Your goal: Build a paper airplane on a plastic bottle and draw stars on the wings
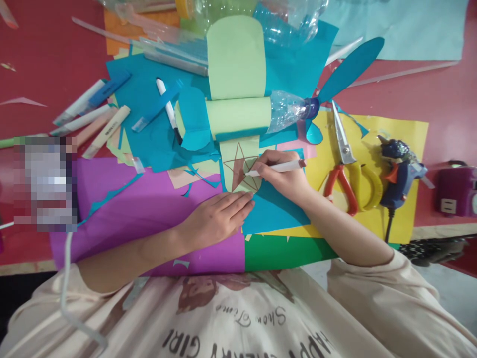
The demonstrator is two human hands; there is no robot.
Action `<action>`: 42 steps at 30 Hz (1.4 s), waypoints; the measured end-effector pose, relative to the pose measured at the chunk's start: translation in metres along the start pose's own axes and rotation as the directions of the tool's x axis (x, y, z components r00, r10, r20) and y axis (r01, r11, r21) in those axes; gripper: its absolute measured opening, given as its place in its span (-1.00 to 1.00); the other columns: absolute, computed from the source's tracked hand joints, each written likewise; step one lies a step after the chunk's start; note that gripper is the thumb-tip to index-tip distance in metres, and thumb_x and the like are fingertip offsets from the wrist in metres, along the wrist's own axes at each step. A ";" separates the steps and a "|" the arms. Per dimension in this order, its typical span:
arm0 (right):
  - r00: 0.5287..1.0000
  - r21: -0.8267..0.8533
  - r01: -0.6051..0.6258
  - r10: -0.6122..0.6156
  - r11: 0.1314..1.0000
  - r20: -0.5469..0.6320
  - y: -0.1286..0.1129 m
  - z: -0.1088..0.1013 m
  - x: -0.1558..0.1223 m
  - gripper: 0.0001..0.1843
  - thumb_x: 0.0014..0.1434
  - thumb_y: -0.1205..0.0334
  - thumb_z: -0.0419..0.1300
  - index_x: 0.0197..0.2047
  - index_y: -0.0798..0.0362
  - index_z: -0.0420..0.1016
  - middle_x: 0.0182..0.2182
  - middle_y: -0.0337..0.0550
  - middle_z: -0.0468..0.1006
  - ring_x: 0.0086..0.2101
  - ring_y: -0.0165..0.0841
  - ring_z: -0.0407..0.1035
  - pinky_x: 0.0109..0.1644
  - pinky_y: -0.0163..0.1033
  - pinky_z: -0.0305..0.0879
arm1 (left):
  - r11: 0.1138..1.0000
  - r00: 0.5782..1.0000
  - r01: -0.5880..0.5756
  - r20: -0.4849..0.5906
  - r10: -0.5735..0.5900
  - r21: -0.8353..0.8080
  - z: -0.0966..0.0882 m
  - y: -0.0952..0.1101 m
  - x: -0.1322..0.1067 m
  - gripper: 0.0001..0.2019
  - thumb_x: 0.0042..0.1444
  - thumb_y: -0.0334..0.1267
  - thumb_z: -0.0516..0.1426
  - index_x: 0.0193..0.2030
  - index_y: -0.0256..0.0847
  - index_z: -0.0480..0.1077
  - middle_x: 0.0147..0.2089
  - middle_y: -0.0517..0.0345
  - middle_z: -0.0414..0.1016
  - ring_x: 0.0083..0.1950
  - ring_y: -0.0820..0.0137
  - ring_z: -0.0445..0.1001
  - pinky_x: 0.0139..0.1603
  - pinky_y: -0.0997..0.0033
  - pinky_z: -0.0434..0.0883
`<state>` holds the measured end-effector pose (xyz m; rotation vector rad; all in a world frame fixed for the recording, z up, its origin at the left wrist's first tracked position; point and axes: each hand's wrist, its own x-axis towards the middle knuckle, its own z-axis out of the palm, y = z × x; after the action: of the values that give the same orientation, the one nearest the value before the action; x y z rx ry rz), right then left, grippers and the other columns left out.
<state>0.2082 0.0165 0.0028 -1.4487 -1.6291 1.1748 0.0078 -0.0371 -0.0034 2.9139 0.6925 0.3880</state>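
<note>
Left hand lies flat on purple paper; right hand at 2 o'clock grips a marker on the star, outline drawn, infill apparently partial.

The marker is smooth white plastic with a slight sheen. The pale green paper under its tip is matt, like the purple sheet, the yellow sheet and the blue paper scraps. The bottle is clear, glossy plastic, the scissors have bright bare-metal blades and shiny red plastic handles, the glue gun is glossy blue plastic, the red tabletop looks smooth and dull, and the shirt is soft matt cloth.
</note>
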 end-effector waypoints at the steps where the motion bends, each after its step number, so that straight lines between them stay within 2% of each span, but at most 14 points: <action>1: 1.000 -0.009 0.001 -0.001 1.000 0.006 0.000 0.000 0.000 -0.80 -0.02 0.29 0.08 -0.64 0.05 0.22 -0.70 -0.32 0.28 -0.61 -0.52 0.10 -0.52 -0.33 0.01 | 1.000 1.000 0.000 0.006 0.000 0.005 0.000 0.000 0.000 -0.71 0.31 -0.37 0.00 0.11 -0.35 0.37 0.17 -0.02 0.45 0.15 0.32 0.43 0.17 0.31 0.40; 5: 1.000 0.009 -0.004 0.004 1.000 -0.008 0.000 -0.001 0.000 -0.79 -0.01 0.27 0.08 -0.64 0.05 0.23 -0.70 -0.31 0.27 -0.61 -0.52 0.11 -0.53 -0.33 0.02 | 1.000 1.000 0.004 0.017 -0.004 0.009 -0.001 0.000 0.000 -0.71 0.32 -0.37 -0.01 0.12 -0.33 0.36 0.19 -0.01 0.44 0.17 0.32 0.42 0.19 0.32 0.38; 9: 0.996 0.052 0.006 -0.002 0.999 -0.091 0.002 0.000 0.000 -0.79 0.07 0.19 0.10 -0.55 0.06 0.33 -0.68 -0.31 0.32 -0.63 -0.50 0.17 -0.53 -0.33 0.06 | 1.000 1.000 -0.002 0.002 0.002 -0.005 0.000 0.000 0.001 -0.71 0.31 -0.38 0.00 0.12 -0.37 0.35 0.18 -0.03 0.44 0.15 0.30 0.44 0.17 0.30 0.39; 13: 0.991 0.053 -0.008 0.015 0.999 -0.132 0.003 0.000 0.000 -0.78 0.11 0.16 0.12 -0.52 0.05 0.36 -0.69 -0.31 0.34 -0.64 -0.50 0.20 -0.52 -0.33 0.10 | 1.000 1.000 -0.003 -0.002 0.003 -0.009 0.001 0.000 0.000 -0.71 0.31 -0.38 0.01 0.12 -0.37 0.35 0.18 -0.03 0.44 0.14 0.30 0.44 0.16 0.29 0.40; 18: 0.991 0.060 -0.001 0.009 0.998 -0.136 0.003 0.001 -0.001 -0.78 0.13 0.15 0.13 -0.50 0.04 0.34 -0.69 -0.31 0.37 -0.63 -0.47 0.23 -0.50 -0.31 0.14 | 1.000 1.000 -0.002 0.015 0.002 -0.005 0.000 0.000 0.000 -0.70 0.31 -0.37 0.01 0.14 -0.37 0.35 0.19 -0.04 0.43 0.16 0.30 0.43 0.18 0.29 0.39; 24: 0.990 -0.008 -0.005 0.004 1.000 -0.144 0.002 0.001 -0.001 -0.78 0.11 0.19 0.13 -0.55 0.04 0.32 -0.70 -0.33 0.32 -0.63 -0.50 0.18 -0.51 -0.33 0.09 | 1.000 1.000 0.000 0.023 0.000 0.003 0.000 0.000 -0.001 -0.69 0.32 -0.36 0.00 0.15 -0.35 0.34 0.20 -0.06 0.42 0.18 0.31 0.41 0.20 0.30 0.38; 29: 0.995 -0.005 0.019 -0.019 1.000 -0.094 0.001 0.001 0.000 -0.76 0.05 0.21 0.13 -0.61 0.05 0.27 -0.71 -0.34 0.29 -0.64 -0.53 0.10 -0.54 -0.33 0.03 | 1.000 1.000 -0.001 0.009 0.001 0.000 0.001 0.000 -0.001 -0.70 0.31 -0.37 0.00 0.13 -0.35 0.35 0.19 -0.04 0.43 0.15 0.30 0.43 0.17 0.31 0.40; 33: 0.998 0.010 0.031 -0.030 0.999 -0.062 0.001 0.001 -0.001 -0.76 0.03 0.20 0.13 -0.62 0.05 0.26 -0.69 -0.31 0.33 -0.64 -0.52 0.12 -0.54 -0.33 0.01 | 1.000 1.000 -0.004 0.015 0.004 0.006 0.000 0.000 0.000 -0.70 0.31 -0.36 0.00 0.13 -0.34 0.35 0.19 -0.03 0.43 0.16 0.32 0.43 0.17 0.32 0.40; 39: 0.993 0.013 0.005 -0.004 1.000 -0.119 0.004 0.000 -0.001 -0.77 0.08 0.19 0.12 -0.57 0.05 0.31 -0.71 -0.33 0.28 -0.63 -0.50 0.14 -0.52 -0.33 0.06 | 1.000 1.000 -0.001 0.009 0.001 0.006 0.000 0.000 -0.001 -0.70 0.32 -0.37 0.00 0.14 -0.35 0.35 0.19 -0.03 0.43 0.16 0.31 0.43 0.17 0.31 0.40; 42: 0.995 0.011 0.016 -0.015 1.000 -0.099 0.003 0.000 -0.001 -0.77 0.10 0.18 0.12 -0.55 0.04 0.31 -0.69 -0.32 0.30 -0.62 -0.50 0.15 -0.52 -0.33 0.06 | 1.000 1.000 -0.002 -0.007 0.002 -0.005 0.000 0.000 -0.001 -0.71 0.31 -0.38 0.00 0.12 -0.37 0.36 0.18 -0.02 0.44 0.14 0.29 0.45 0.14 0.29 0.42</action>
<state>0.2100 0.0157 0.0001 -1.4614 -1.5608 1.0846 0.0072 -0.0372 -0.0036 2.9102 0.6894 0.3991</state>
